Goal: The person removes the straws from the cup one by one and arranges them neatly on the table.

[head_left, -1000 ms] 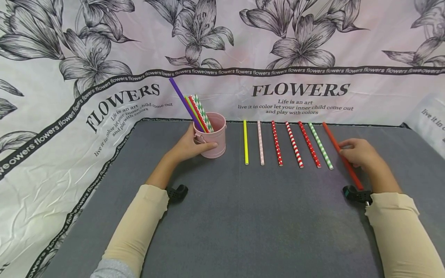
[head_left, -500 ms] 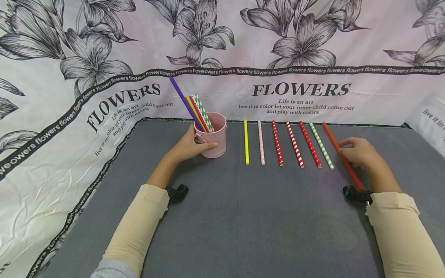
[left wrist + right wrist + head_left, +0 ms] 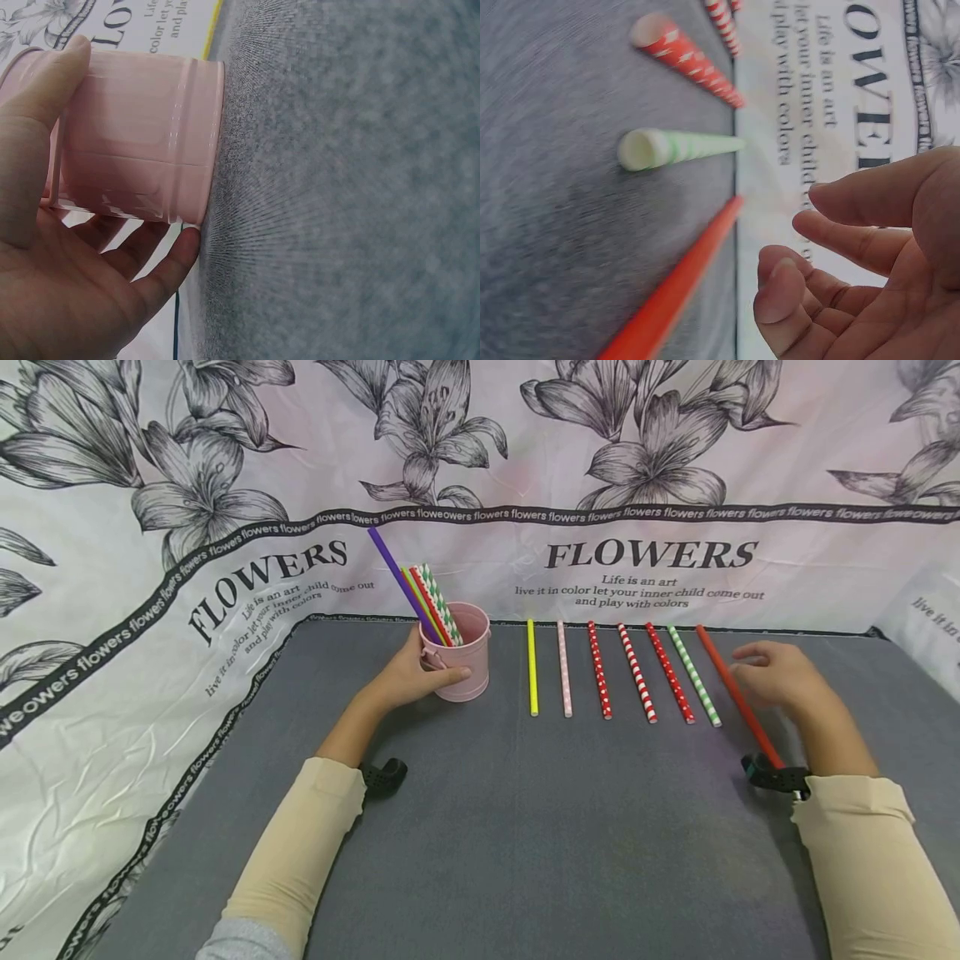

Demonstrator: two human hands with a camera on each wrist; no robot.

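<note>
My left hand (image 3: 401,678) holds a small pink metal bucket (image 3: 471,668) by its side, thumb in front and fingers behind, as the left wrist view shows. Leaning in the bucket are several straws: a purple straw (image 3: 395,570), a green-and-white one (image 3: 440,603) and others in red and lime. Just right of a plain red straw (image 3: 738,693) hovers my right hand (image 3: 783,681). Its fingers are loosely bent with nothing between them, and in the right wrist view they are apart from the straw.
Left of the red straw lies a spaced row: a green-striped straw (image 3: 693,677), red patterned straws (image 3: 636,672), a pale pink straw (image 3: 563,668) and a yellow straw (image 3: 532,668). They rest on a grey cloth (image 3: 562,843). Behind hangs a white flower-printed sheet (image 3: 480,552).
My right hand has let go of the red straw and lifted slightly away to the right. The straw stays where it lay. My left hand and the bucket look unmoved.
</note>
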